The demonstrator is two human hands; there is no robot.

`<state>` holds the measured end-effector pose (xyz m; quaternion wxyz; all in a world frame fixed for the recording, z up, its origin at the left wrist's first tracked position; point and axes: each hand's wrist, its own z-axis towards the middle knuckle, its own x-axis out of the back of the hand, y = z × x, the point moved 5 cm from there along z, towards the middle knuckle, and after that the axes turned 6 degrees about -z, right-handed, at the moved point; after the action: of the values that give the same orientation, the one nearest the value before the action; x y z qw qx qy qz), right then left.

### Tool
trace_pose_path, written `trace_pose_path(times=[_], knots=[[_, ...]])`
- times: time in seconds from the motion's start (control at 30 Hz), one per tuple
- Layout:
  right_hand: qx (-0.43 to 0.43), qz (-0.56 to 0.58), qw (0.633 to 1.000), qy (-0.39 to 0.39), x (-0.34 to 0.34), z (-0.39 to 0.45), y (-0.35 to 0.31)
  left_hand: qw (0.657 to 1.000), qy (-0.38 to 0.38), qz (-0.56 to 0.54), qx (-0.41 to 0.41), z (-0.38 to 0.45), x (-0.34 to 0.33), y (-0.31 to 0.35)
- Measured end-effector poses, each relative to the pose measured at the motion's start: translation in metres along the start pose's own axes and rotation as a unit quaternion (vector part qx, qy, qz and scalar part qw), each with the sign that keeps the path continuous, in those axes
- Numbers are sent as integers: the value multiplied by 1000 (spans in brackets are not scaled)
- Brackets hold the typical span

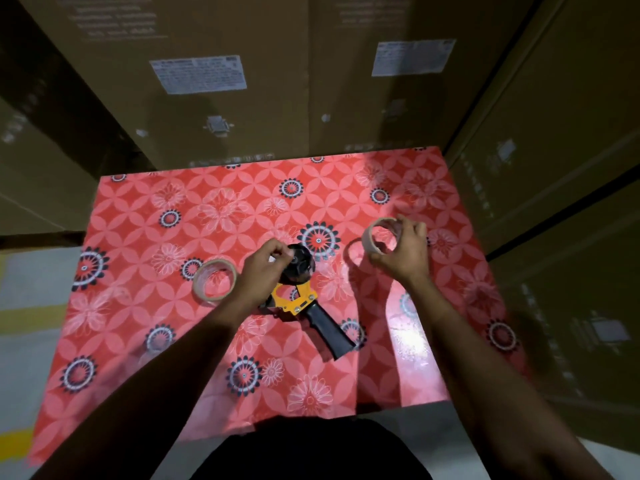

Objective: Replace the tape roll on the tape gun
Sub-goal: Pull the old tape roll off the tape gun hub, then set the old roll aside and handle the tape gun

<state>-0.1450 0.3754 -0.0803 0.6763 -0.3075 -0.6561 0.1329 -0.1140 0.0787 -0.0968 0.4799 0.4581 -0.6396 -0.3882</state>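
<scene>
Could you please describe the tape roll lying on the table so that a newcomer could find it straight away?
Start at the red flowered table and find the yellow and black tape gun near its middle. The tape roll lies flat just left of it, beside the left hand. Unlike the thin empty ring held up in the right hand, nobody is touching it.
</scene>
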Motion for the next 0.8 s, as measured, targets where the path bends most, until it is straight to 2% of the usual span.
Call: trace_pose_path(times=[0.07, 0.17, 0.27, 0.37, 0.53, 0.6, 0.7, 0.73, 0.8], knots=[[-32, -23, 999, 18, 2, 10, 27, 997, 14, 71, -25, -10, 0, 1], [-63, -30, 997, -25, -4, 20, 50, 985, 35, 162, -49, -31, 3, -6], [-66, -40, 995, -66, -9, 24, 55, 969, 54, 233, -67, -43, 5, -13], [-69, -25, 995, -70, -10, 17, 47, 948, 83, 302, -60, -49, 7, -20], [-30, -33, 997, 70, -1, -34, 7, 947, 117, 298, -39, -62, 3, -30], [2, 2, 1000, 1, -19, -57, -19, 947, 129, 291, -37, -65, 1, -31], [109, 6, 977, -184, -66, -96, -49, 949, 134, 282, -38, -68, 0, -32], [135, -3, 968, -213, -81, -108, -53, 949, 136, 281, -48, -69, 0, -31], [142, 4, 966, -218, -100, -125, -55, 948, 140, 280, -61, -72, 1, -30]])
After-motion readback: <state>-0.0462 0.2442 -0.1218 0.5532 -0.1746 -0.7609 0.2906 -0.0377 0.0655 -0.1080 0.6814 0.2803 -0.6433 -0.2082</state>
